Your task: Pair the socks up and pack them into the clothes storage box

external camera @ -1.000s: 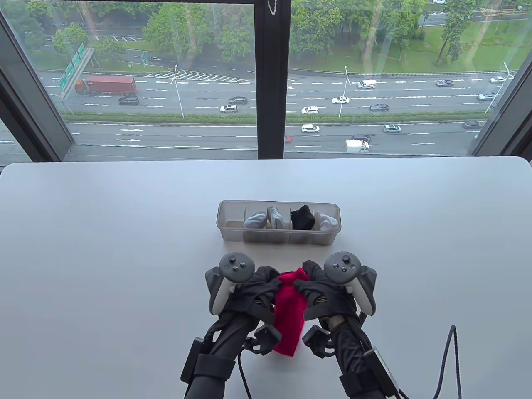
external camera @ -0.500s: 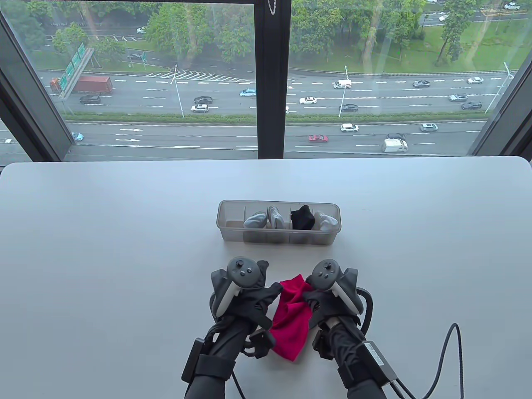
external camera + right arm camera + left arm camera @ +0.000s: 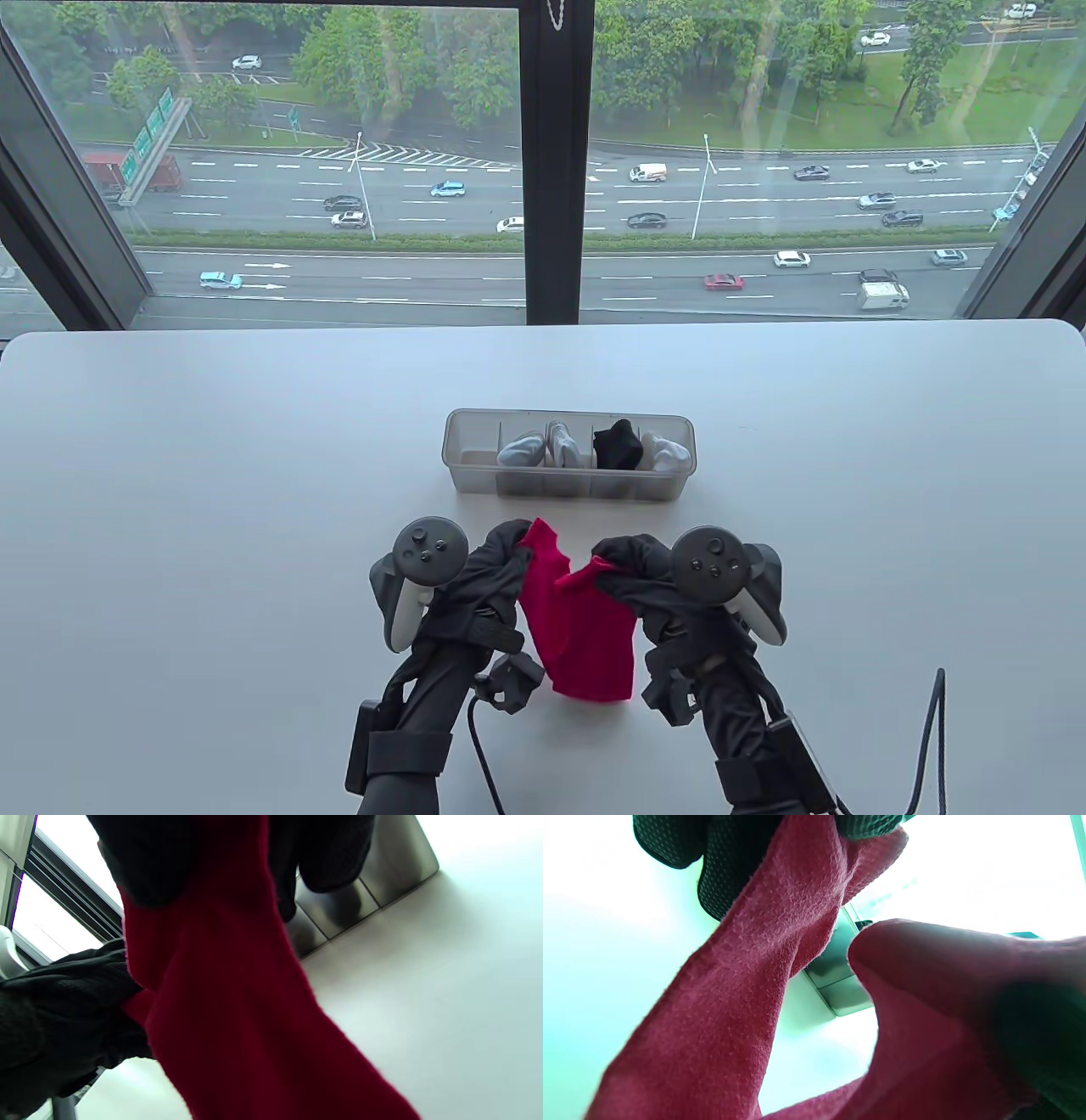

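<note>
Spreading apart over the last second, the two hands are now pulling the top edge of the red socks (image 3: pixel 585 624) open between them, where a moment ago they were bunched close together over it. The left hand (image 3: pixel 488 586) is pinching the far left corner of the cuff, raised to a peak, and the right hand (image 3: pixel 649 577) is pinching the right corner a little lower; in both wrist views gloved fingertips are curling tightly round red cloth. The socks are hanging just near of the storage box (image 3: pixel 570 488), their lower end touching or almost touching the white table (image 3: pixel 212 509), which of the two I cannot tell. Whether this is one sock or a layered pair is not plain from the views, though the left wrist view is showing two separate red folds.

The widening probably means the cuff is being stretched, likely to turn it over the bundle and lock the pair together. The box is already holding a grey sock bundle (image 3: pixel 520 450), a second pale bundle (image 3: pixel 562 443), a black bundle (image 3: pixel 618 444) and a white bundle (image 3: pixel 666 454), while its far left compartment is looking empty. So the red pair seems to be the last one, with folding and dropping in still to come.
</note>
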Demonstrator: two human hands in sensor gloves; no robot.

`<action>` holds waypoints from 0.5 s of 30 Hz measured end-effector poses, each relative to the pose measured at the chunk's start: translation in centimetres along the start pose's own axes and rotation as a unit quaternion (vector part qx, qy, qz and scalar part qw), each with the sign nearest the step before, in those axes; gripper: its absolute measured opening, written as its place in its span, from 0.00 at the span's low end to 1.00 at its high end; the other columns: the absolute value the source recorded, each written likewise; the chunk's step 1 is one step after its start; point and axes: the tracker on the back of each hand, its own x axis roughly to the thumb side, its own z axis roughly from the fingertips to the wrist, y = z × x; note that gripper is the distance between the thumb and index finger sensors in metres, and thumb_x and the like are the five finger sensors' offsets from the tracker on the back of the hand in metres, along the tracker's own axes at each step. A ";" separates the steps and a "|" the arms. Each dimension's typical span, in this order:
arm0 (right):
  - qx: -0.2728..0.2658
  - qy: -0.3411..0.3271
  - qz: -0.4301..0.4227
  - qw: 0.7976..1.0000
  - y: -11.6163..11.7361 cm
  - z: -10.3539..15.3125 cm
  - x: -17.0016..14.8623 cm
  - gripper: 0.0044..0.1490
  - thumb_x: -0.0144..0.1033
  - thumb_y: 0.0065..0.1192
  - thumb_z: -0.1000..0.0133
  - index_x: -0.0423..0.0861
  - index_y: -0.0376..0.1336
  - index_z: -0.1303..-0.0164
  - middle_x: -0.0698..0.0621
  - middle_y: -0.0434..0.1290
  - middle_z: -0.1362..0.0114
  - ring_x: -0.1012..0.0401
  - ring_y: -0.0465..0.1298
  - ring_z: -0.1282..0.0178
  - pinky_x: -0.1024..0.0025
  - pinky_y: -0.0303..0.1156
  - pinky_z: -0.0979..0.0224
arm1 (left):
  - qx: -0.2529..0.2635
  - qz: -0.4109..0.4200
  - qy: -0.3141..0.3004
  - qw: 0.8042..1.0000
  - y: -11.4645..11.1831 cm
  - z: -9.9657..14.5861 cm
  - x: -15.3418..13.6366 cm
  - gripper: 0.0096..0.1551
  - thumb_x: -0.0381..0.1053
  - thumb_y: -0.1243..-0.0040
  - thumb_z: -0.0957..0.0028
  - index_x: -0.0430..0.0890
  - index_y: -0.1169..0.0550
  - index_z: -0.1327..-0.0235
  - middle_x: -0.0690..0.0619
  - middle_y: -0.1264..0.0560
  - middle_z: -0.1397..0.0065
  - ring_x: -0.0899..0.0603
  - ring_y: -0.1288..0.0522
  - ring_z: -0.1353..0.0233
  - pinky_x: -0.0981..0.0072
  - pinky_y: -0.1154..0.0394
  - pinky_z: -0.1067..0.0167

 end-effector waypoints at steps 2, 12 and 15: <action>0.039 -0.010 -0.047 0.998 0.3 -0.1 0.1 0.24 0.41 0.68 0.44 0.59 0.66 0.36 0.51 0.76 0.32 0.55 0.78 0.35 0.49 0.69 0.23 | -0.036 0.034 -0.028 0.998 -0.3 -0.3 0.1 0.24 0.45 0.50 0.42 0.43 0.27 0.33 0.37 0.19 0.36 0.32 0.18 0.38 0.34 0.29 0.35; -0.059 0.022 -0.049 0.997 0.5 0.3 -0.4 0.25 0.48 0.60 0.38 0.59 0.58 0.30 0.55 0.74 0.35 0.60 0.76 0.34 0.52 0.66 0.19 | -0.193 0.110 -0.100 0.970 -2.3 0.0 1.9 0.40 0.62 0.44 0.46 0.40 0.33 0.27 0.35 0.27 0.27 0.30 0.25 0.30 0.31 0.34 0.32; -0.062 0.023 -0.041 0.997 0.6 0.3 -0.4 0.26 0.48 0.60 0.38 0.59 0.58 0.30 0.55 0.74 0.36 0.61 0.76 0.35 0.52 0.66 0.19 | -0.163 0.049 -0.087 0.982 -2.6 0.5 2.6 0.38 0.56 0.39 0.46 0.43 0.37 0.27 0.39 0.29 0.25 0.31 0.28 0.27 0.31 0.35 0.30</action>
